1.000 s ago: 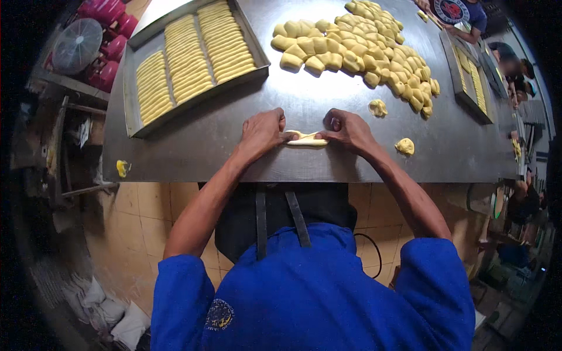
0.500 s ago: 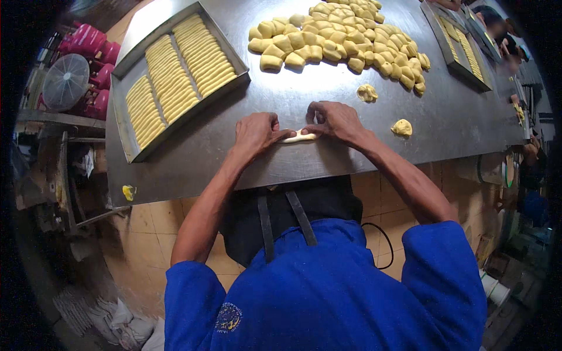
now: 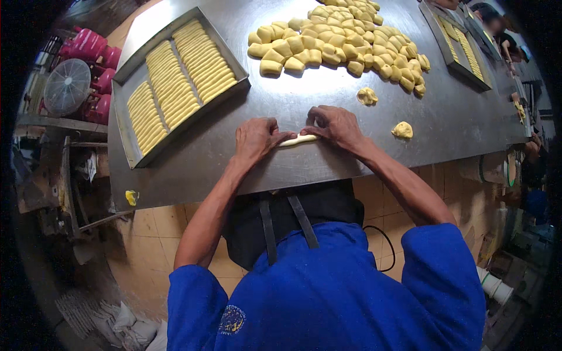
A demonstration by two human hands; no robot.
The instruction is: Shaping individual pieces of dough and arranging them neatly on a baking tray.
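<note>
A thin, pale dough strip [image 3: 301, 140] lies crosswise on the metal table [image 3: 281, 99], close to its near edge. My left hand [image 3: 255, 140] has its fingers curled and its thumb on the strip's left part. At the other end, my right hand [image 3: 336, 126] is curled the same way, thumb and fingers closed on the dough. Two small dough lumps [image 3: 402, 130] sit apart to the right of my right hand. Beyond my hands spreads a large heap of yellow dough pieces [image 3: 351, 44].
On the left, a metal tray [image 3: 199, 116] holds three rows of dough strips [image 3: 202, 61]. Another tray [image 3: 468, 82] with strips stands at the far right, near another person [image 3: 506, 44]. A yellow scrap [image 3: 132, 197] is at the table's left corner. Pink gas cylinders [image 3: 85, 44] stand beyond it.
My hands stay at the strip, with my left hand slightly lower in the picture. The thumbs have drawn a little closer together, and the strip looks thinner. The whole view has shifted slightly.
</note>
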